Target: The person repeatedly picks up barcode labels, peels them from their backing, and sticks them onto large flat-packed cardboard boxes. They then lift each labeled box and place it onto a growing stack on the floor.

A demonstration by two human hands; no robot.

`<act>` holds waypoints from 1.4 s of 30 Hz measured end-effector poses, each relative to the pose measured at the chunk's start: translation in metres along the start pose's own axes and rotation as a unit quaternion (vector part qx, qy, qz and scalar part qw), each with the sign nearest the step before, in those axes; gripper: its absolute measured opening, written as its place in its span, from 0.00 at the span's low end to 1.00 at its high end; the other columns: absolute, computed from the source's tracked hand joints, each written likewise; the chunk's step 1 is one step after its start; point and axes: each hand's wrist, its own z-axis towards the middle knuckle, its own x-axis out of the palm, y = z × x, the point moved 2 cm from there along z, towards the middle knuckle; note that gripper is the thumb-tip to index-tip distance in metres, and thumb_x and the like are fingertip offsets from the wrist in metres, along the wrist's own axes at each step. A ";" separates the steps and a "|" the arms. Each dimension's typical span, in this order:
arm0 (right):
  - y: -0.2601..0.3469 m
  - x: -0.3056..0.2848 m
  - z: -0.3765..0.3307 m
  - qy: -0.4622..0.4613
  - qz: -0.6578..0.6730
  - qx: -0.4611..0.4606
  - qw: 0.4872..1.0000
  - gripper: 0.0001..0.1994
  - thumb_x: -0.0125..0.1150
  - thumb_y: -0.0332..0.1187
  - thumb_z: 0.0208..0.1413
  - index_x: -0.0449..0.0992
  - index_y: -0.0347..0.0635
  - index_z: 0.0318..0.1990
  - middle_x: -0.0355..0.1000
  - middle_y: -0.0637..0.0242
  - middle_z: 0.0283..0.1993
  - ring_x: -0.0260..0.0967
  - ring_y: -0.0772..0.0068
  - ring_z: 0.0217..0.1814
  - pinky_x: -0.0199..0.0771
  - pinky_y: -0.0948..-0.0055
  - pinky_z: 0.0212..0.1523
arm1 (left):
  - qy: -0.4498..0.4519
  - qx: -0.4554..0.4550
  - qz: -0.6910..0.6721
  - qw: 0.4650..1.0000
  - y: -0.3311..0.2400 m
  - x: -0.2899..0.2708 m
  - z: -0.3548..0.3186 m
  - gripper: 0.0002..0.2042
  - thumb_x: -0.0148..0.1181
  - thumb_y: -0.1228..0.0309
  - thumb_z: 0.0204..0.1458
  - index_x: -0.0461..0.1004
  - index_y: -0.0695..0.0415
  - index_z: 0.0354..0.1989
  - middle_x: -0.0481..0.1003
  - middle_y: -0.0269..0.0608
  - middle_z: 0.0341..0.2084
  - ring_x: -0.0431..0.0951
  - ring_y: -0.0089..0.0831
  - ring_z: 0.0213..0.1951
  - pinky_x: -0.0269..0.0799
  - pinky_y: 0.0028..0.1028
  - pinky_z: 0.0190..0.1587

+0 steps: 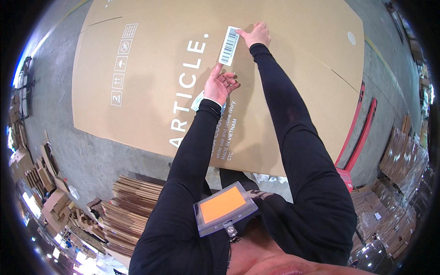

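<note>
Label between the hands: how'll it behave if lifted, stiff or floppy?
The label looks thin, so it is probably floppy and very light. Being long and narrow, it might bow if the left hand and right hand, at opposite ends, push together.

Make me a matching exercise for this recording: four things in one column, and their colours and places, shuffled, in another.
Column one
1. Barcode label
2. Badge insert
3. Long parallel bars
4. Stacked cardboard

Column two
A. Red, beside the right edge of the large carton
B. Brown, piled in the lower left of the view
C. White with black stripes, at the thumb of the right hand
D. Orange, in a clear holder at the person's chest

Right pairs: 1-C; 2-D; 3-A; 4-B
</note>
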 end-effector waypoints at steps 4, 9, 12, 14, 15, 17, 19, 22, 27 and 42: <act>0.002 -0.004 0.007 0.045 0.035 -0.018 0.998 0.26 0.62 0.51 0.49 0.68 0.44 0.49 0.70 0.60 0.48 0.68 0.59 0.53 0.66 0.57 0.53 | -0.013 -0.015 -0.016 1.000 0.000 -0.003 0.000 0.23 0.44 0.59 0.62 0.53 0.50 0.64 0.72 0.42 0.30 0.75 0.35 0.32 0.74 0.45 0.45; 0.004 0.009 -0.030 -0.021 -0.076 -0.384 0.920 0.29 0.49 0.55 0.58 0.60 0.48 0.61 0.59 0.62 0.65 0.52 0.63 0.69 0.47 0.46 0.66 | -0.016 -0.010 -0.025 1.000 0.000 -0.004 -0.001 0.22 0.44 0.58 0.62 0.55 0.49 0.63 0.73 0.42 0.31 0.75 0.36 0.33 0.73 0.46 0.46; 0.002 0.021 -0.035 0.079 -0.152 -0.407 0.897 0.37 0.26 0.64 0.60 0.44 0.53 0.70 0.39 0.68 0.74 0.32 0.68 0.77 0.27 0.43 0.71 | 0.007 -0.015 -0.029 0.999 -0.001 -0.002 0.001 0.22 0.44 0.58 0.62 0.56 0.48 0.63 0.73 0.43 0.33 0.75 0.37 0.33 0.72 0.47 0.47; 0.001 0.025 -0.037 0.095 -0.177 -0.401 0.894 0.39 0.22 0.66 0.58 0.42 0.53 0.71 0.37 0.69 0.75 0.30 0.70 0.77 0.26 0.42 0.71 | 0.008 -0.008 -0.024 1.000 0.000 0.001 0.002 0.21 0.45 0.57 0.61 0.58 0.48 0.61 0.72 0.43 0.32 0.75 0.35 0.33 0.73 0.44 0.45; 0.002 0.026 -0.037 0.100 -0.179 -0.400 0.893 0.40 0.21 0.67 0.58 0.41 0.53 0.71 0.36 0.70 0.75 0.30 0.70 0.77 0.26 0.42 0.71 | 0.006 -0.004 -0.022 1.000 0.001 0.001 0.000 0.21 0.46 0.57 0.61 0.59 0.48 0.60 0.72 0.43 0.31 0.75 0.34 0.33 0.73 0.43 0.44; 0.004 0.028 -0.040 0.105 -0.185 -0.399 0.892 0.41 0.21 0.69 0.57 0.41 0.53 0.71 0.35 0.71 0.75 0.29 0.71 0.77 0.25 0.42 0.71 | -0.004 -0.004 -0.028 1.000 0.000 0.001 -0.004 0.21 0.46 0.57 0.61 0.59 0.48 0.61 0.72 0.43 0.32 0.75 0.35 0.34 0.73 0.43 0.44; 0.007 0.030 -0.042 0.103 -0.193 -0.404 0.888 0.42 0.22 0.70 0.55 0.40 0.53 0.71 0.34 0.72 0.75 0.29 0.71 0.77 0.26 0.42 0.71 | 0.004 -0.001 -0.035 0.999 -0.001 0.003 -0.009 0.20 0.45 0.57 0.61 0.59 0.48 0.60 0.73 0.44 0.33 0.75 0.35 0.35 0.73 0.43 0.45; 0.007 0.027 -0.042 0.120 -0.183 -0.395 0.892 0.44 0.23 0.72 0.53 0.40 0.54 0.71 0.34 0.72 0.75 0.28 0.71 0.77 0.25 0.43 0.72 | 0.003 -0.015 -0.095 0.995 0.005 0.005 -0.027 0.20 0.45 0.56 0.61 0.62 0.51 0.58 0.73 0.44 0.35 0.75 0.37 0.37 0.71 0.45 0.48; 0.020 0.007 -0.060 0.145 -0.264 -0.391 0.870 0.45 0.27 0.70 0.55 0.38 0.48 0.71 0.32 0.67 0.76 0.27 0.69 0.77 0.26 0.45 0.72 | -0.057 -0.073 -0.178 0.980 0.037 -0.026 -0.128 0.22 0.44 0.53 0.60 0.65 0.54 0.56 0.73 0.42 0.36 0.73 0.37 0.39 0.65 0.48 0.56; -0.197 -0.122 -0.551 0.332 0.308 0.589 0.669 0.26 0.51 0.52 0.57 0.67 0.43 0.55 0.69 0.51 0.46 0.70 0.50 0.48 0.73 0.51 0.42 | -0.317 -0.202 0.207 0.903 -0.001 -0.168 -0.322 0.29 0.54 0.53 0.54 0.58 0.52 0.62 0.62 0.50 0.59 0.66 0.43 0.57 0.60 0.52 0.55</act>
